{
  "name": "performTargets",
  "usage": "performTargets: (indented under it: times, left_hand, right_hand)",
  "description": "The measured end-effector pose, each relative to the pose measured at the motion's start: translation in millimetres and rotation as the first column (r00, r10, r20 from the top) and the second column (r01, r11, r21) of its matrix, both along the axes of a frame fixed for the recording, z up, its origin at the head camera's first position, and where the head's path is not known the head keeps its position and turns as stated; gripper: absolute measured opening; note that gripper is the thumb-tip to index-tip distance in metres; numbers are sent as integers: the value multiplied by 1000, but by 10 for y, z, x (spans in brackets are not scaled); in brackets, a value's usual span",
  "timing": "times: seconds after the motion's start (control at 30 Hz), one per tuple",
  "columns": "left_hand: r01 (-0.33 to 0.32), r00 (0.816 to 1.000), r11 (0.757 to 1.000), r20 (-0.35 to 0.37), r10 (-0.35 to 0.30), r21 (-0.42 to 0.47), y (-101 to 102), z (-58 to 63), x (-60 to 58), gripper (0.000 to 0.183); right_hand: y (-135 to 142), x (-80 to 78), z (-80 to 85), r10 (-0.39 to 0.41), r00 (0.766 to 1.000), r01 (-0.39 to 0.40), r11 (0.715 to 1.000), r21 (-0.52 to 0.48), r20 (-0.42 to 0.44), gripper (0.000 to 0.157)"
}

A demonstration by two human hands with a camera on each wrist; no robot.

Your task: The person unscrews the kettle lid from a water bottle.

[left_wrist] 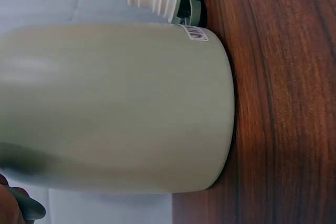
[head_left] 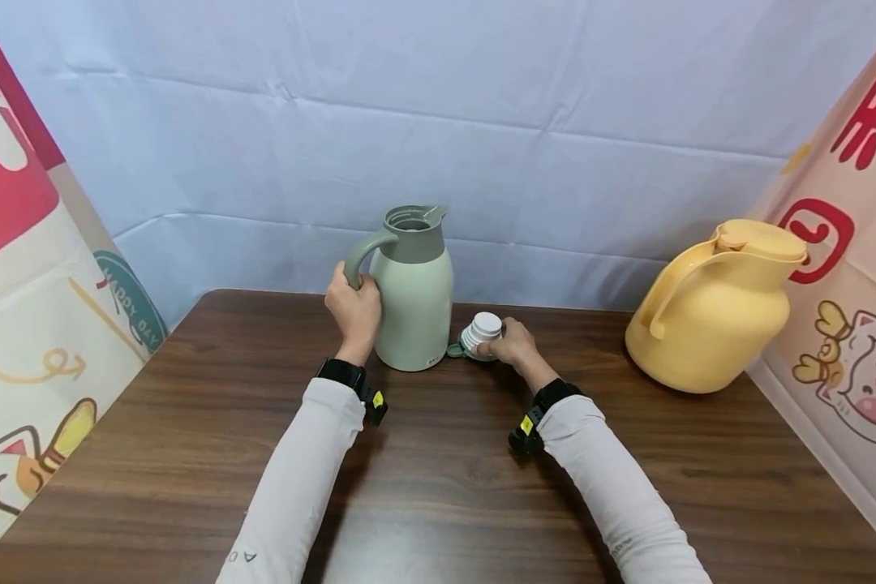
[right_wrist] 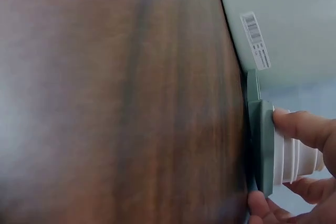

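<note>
A pale green thermos jug (head_left: 414, 312) stands upright on the table, its top uncovered and its spout turned right. My left hand (head_left: 355, 308) grips the jug's handle (head_left: 366, 253). Just right of the jug's base lies its lid (head_left: 486, 326), upside down, with the white threaded plug up and the green cap against the table. My right hand (head_left: 513, 344) holds this lid from the right; in the right wrist view the thumb (right_wrist: 302, 128) lies on the white plug and other fingers curl round its far side.
A yellow jug (head_left: 708, 312) with its lid on stands at the table's right end. The brown wooden table (head_left: 438, 487) reaches back to a pale cloth wall (head_left: 438, 138). Printed cloths hang at left (head_left: 36, 324) and right (head_left: 854, 324).
</note>
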State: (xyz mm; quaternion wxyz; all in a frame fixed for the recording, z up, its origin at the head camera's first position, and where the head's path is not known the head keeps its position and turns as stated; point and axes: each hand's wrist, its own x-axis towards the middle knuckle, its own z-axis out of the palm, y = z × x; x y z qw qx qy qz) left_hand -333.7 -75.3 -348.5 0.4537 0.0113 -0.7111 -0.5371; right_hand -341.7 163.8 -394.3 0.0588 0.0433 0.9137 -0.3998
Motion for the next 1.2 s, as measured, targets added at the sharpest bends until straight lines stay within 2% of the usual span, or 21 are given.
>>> performTargets:
  times: [0.17,0.33,0.43,0.67,0.9,1.03,1.2]
  left_hand:
    - [-12,1000,1000,17,12,10,40,29,-92,28]
    - [-47,998,999,41,46,22,92,33,-180,27]
    - [-62,996,997,65,60,35,105,36,-204,26]
    - [-62,994,997,88,59,34,103,42,-211,25]
    - [-56,994,998,91,55,12,87,45,-202,25]
    - [-30,995,1000,98,29,6,73,37,-196,24]
    - [-15,995,1000,94,16,-17,61,26,-195,26]
  right_hand:
    - [-24,-99,6,-61,998,61,998,-8,-7,75]
    - [-67,-168,-5,-96,993,101,992,70,-67,62]
    - [-98,-184,-10,-99,991,108,989,98,-91,61]
    - [-119,-184,-18,-132,987,138,988,62,-95,61]
    - [-94,-165,-32,-118,989,123,991,49,-93,61]
    - [-62,-152,-49,-105,990,109,993,38,-91,62]
    - [-4,-133,-67,-104,991,106,994,10,-83,57]
